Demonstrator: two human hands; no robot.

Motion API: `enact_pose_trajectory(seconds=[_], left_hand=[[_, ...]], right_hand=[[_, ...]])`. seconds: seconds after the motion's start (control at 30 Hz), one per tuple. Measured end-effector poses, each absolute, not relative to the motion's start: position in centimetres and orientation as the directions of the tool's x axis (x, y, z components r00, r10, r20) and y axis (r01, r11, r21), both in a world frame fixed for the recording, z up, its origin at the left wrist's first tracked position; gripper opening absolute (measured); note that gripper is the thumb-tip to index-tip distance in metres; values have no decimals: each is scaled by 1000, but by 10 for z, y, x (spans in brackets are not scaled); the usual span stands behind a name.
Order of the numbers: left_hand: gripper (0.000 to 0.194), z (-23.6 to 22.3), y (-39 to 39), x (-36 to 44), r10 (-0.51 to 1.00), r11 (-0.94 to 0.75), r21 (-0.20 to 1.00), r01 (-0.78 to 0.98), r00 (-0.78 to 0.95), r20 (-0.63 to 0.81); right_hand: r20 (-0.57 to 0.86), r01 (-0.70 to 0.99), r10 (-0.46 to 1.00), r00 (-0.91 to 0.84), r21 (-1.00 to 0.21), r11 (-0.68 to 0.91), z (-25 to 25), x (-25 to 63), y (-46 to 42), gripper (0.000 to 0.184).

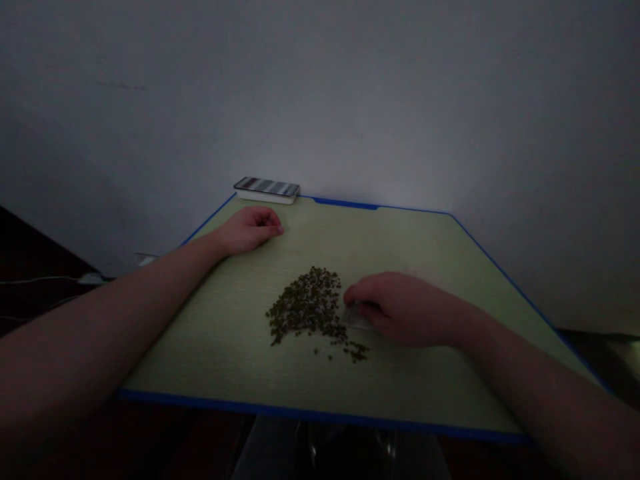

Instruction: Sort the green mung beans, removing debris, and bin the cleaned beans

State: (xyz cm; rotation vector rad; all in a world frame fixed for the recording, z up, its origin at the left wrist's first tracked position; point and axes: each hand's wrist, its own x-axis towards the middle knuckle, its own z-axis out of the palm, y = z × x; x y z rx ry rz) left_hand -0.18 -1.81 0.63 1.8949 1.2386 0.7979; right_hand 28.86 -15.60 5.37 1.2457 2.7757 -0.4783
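A loose pile of small, dark greenish-brown bits (pixel 307 303), like seeds or dried peppercorns, lies on the pale tabletop (pixel 210 340). Some bits trail off toward the near right of the pile. At the pile's right edge, my right hand (pixel 400 308) is closed on a clear plastic piece (pixel 356 317) whose lower edge is at the tabletop. Whether it is a bag or a small scoop-like container, I cannot tell. Farther back on the left, my left hand (pixel 250 229) rests on the table with its fingers curled in, and nothing shows in it.
A flat white box (pixel 267 191) with a striped top sits at the back left corner. Blue trim (pixel 320 417) edges the table, and a wall (pixel 350 100) stands right behind. Below the near edge is a dark glossy object (pixel 350 450). Cables (pixel 45 280) run at the left.
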Motion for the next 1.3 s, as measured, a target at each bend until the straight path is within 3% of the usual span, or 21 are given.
enact_pose_trajectory(seconds=[0.23, 0.63, 1.03, 1.3], left_hand=[[18, 4, -15, -4, 930, -295, 819, 492, 346, 128], [16, 6, -17, -3, 936, -276, 818, 505, 335, 109], [17, 7, -18, -2, 922, -319, 810, 491, 359, 145], [17, 7, -17, -2, 926, -313, 796, 518, 351, 135]], right_hand=[[-201, 698, 672, -713, -295, 652, 54, 289, -158, 28], [-299, 707, 641, -707, -263, 656, 62, 295, -162, 21], [-264, 774, 728, -633, -215, 595, 64, 299, -157, 22], [-204, 675, 649, -733, -331, 659, 57, 292, -157, 31]])
